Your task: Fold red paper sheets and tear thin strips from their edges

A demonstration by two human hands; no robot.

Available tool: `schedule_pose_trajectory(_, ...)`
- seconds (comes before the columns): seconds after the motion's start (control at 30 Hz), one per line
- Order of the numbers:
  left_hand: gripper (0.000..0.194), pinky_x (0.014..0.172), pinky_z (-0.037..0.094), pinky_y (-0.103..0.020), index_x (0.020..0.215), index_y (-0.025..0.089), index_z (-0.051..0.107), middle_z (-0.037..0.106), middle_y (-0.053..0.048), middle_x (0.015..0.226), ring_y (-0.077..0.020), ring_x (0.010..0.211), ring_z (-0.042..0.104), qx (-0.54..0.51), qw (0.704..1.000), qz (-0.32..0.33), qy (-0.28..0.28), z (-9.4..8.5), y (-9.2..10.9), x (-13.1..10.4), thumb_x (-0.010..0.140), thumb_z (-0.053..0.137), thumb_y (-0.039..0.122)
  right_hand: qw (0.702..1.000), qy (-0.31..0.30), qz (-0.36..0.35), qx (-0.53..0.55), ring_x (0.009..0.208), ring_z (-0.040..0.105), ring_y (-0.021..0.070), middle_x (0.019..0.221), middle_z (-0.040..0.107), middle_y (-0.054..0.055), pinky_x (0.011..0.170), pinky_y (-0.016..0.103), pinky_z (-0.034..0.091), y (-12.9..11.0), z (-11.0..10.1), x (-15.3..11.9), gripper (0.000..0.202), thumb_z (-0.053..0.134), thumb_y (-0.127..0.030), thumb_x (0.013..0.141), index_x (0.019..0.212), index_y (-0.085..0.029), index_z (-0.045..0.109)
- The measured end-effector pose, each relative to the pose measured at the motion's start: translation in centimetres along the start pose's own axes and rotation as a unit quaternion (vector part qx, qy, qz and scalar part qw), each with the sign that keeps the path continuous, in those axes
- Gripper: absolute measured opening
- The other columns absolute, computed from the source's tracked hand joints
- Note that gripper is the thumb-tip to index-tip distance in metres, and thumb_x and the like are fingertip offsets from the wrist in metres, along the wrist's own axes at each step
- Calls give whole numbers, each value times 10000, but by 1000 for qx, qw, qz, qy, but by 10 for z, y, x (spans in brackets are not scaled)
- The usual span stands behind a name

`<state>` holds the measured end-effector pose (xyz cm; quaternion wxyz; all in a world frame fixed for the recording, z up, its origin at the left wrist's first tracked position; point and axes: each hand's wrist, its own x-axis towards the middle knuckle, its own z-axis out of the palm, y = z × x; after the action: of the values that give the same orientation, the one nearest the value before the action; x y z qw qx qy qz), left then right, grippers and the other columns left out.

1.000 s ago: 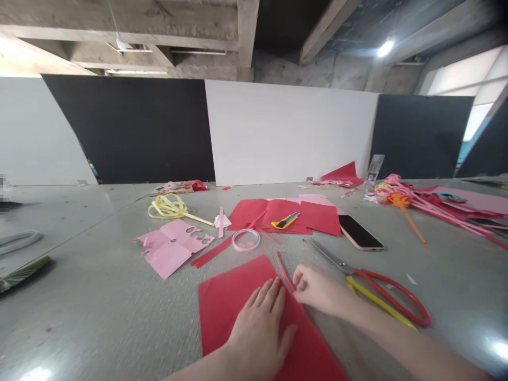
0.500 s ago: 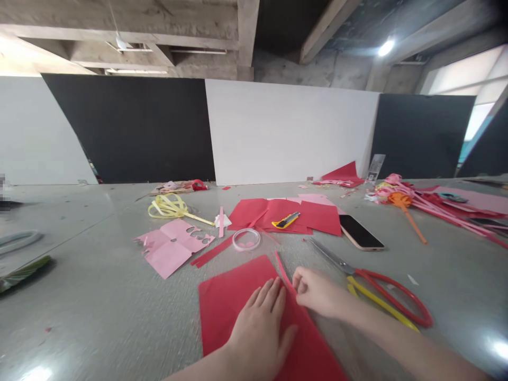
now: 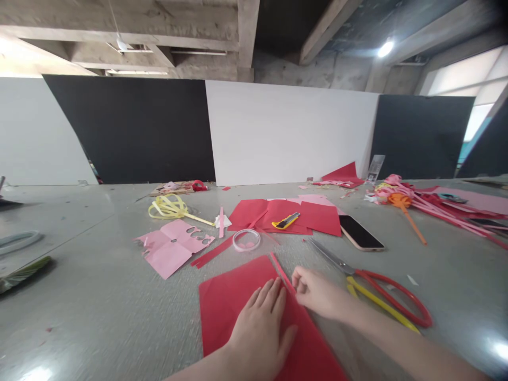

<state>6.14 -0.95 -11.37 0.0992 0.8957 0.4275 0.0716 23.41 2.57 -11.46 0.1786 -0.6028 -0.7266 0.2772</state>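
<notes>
A sheet of red paper (image 3: 226, 301) lies in front of me on the grey table. My left hand (image 3: 260, 323) rests flat on it, fingers stretched out and thumb apart. Along the sheet's right edge runs a narrow pinkish-red paper strip (image 3: 282, 271). The curled fingers of my right hand (image 3: 311, 290) pinch the strip's near part at that edge. Just right of this hand are large scissors (image 3: 345, 266) with one red and one yellow handle, lying open. A roll of clear tape (image 3: 246, 241) sits beyond the red sheet.
Further back, a yellow utility knife (image 3: 286, 220) lies on red paper pieces (image 3: 323, 218), beside a phone (image 3: 362, 233). To the left are cut pink paper (image 3: 174, 246) and a yellow paper-strip shape (image 3: 169, 206). Pink strips (image 3: 424, 203) and an orange paper flower (image 3: 400, 200) lie at right.
The far end of the narrow strip has swung left, closer to the red sheet's edge. Both hands stay in nearly the same place.
</notes>
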Motion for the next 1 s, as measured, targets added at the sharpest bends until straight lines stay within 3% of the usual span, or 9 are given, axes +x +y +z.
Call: schedule_pose_trajectory(1.0,569,1029,187,-413,1337,117,247,182,-93,1389,-254,1265,165,-5,1000,-3,-7,0,0,-1,870,310,436,998,-40,44,13,530,465,95,564,497,-62,468,188,292,-7,-8,-4,192,470,-54,543,650,-202,413)
